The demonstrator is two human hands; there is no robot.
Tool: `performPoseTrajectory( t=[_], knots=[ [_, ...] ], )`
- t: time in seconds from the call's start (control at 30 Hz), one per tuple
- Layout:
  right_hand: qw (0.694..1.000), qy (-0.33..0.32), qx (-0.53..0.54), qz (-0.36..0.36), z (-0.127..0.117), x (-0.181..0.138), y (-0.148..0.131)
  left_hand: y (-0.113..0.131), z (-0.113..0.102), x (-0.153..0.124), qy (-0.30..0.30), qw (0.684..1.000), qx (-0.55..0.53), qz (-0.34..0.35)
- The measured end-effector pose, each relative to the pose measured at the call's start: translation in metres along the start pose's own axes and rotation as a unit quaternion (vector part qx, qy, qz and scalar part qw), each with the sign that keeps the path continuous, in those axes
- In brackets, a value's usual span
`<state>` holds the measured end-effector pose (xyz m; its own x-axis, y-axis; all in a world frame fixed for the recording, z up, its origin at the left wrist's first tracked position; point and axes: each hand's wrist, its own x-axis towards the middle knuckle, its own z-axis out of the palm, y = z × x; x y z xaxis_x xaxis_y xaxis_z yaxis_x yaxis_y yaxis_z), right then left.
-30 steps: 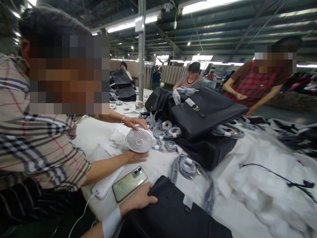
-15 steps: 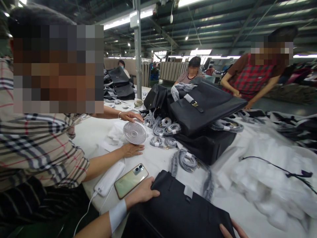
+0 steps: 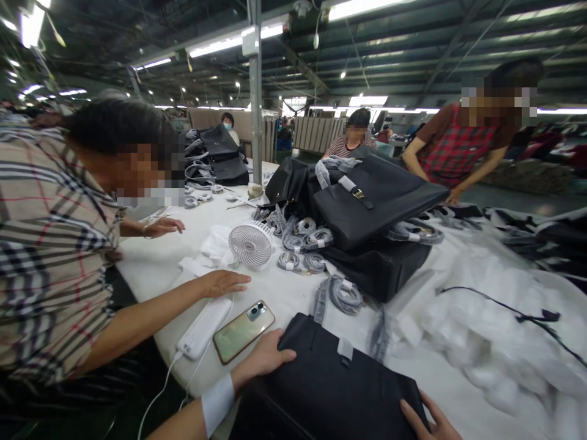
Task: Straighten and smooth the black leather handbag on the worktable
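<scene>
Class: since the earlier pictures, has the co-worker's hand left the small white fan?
Yes. The co-worker's hand has drawn back left, away from the white fan, which stands beside the coiled straps.

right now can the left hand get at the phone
Probably yes. The left hand rests on the near corner of the black bag, right beside the phone, which lies face down on the table with nothing over it.

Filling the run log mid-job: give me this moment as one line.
left hand: flat on black bag | right hand: on bag's right edge | phone beside left hand | co-worker's hand near fan
</scene>
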<state>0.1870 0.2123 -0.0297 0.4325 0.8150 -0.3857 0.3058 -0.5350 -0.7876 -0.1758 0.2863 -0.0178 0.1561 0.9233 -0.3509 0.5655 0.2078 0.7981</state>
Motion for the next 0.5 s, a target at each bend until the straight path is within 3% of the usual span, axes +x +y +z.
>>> performPoseTrajectory(
  t=[0.17,0.3,0.5],
  knots=[
    [0.998,0.039,0.001,-0.043,0.002,-0.018,-0.011,-0.002,0.000,-0.001,-0.030,0.999,-0.013,0.007],
    [0.997,0.061,-0.014,-0.051,0.003,-0.027,0.001,-0.006,0.003,-0.001,-0.070,0.997,-0.033,0.011],
    [0.995,0.085,-0.017,-0.055,0.010,-0.017,0.009,-0.001,0.003,0.010,-0.085,0.995,-0.060,0.003]
  ],
)
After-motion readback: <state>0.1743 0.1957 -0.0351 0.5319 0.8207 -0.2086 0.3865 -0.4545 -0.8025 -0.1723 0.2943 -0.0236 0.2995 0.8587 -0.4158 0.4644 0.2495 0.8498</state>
